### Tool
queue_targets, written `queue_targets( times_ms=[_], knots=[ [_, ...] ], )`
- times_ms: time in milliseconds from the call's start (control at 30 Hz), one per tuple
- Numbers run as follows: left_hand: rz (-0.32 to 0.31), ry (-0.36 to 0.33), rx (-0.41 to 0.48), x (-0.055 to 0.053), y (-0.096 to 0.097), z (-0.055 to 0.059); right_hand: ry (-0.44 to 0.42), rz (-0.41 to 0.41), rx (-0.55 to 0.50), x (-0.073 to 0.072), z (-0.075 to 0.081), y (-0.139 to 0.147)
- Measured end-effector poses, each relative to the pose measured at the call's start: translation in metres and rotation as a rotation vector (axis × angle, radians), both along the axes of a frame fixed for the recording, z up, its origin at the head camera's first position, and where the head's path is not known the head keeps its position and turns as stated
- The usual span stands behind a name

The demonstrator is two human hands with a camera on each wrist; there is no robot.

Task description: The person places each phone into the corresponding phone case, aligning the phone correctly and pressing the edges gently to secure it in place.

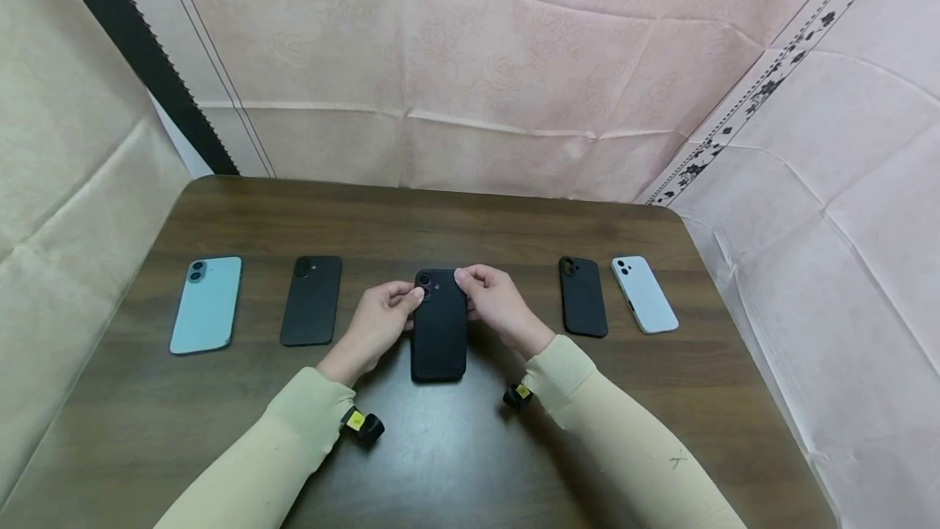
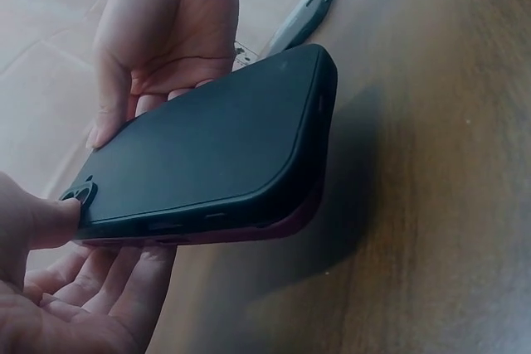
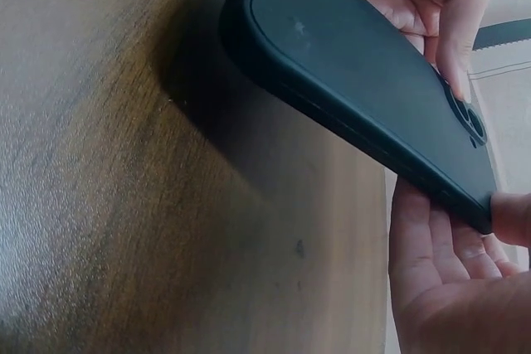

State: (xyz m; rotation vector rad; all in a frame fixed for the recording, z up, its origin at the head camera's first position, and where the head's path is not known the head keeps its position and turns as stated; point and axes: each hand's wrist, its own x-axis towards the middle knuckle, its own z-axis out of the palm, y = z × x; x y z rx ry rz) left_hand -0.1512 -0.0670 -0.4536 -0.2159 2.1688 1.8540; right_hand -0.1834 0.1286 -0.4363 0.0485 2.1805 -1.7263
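Observation:
Just above the table, a black phone case is held between both hands, its camera cutout at the upper left. In the left wrist view a purplish edge shows beneath the black case, apparently a phone, with a small gap at the near corner. My left hand grips the upper left side, thumb on top by the camera cutout and fingers underneath. On the upper right corner presses the thumb of my right hand, its fingers curled below. The case's lower end is tilted above the table in the right wrist view.
Left of the hands lie a light blue phone and a dark phone. To the right are a black phone case and a white phone or case. All rest on the brown wooden table, with cloth hanging behind.

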Motion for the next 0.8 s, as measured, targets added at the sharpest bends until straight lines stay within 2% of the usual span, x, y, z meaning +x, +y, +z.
queue_targets(
  times_ms=[200, 433, 700, 800],
  knots=[
    [0.013, -0.013, 0.006, -0.0003, -0.0008, -0.0030, -0.002, 0.008, -0.004, 0.0000, -0.0005, -0.0011],
    [0.017, 0.029, 0.050, -0.0007, 0.0024, -0.0039, -0.003, -0.010, 0.008, -0.0023, -0.0023, 0.0004],
    [-0.001, -0.003, 0.093, -0.0028, 0.0025, -0.0036, 0.011, -0.019, 0.001, -0.0015, -0.0019, 0.0019],
    [0.014, -0.001, 0.129, -0.0038, 0.0018, -0.0023, 0.021, -0.017, -0.016, -0.0010, -0.0016, 0.0010]
  ],
)
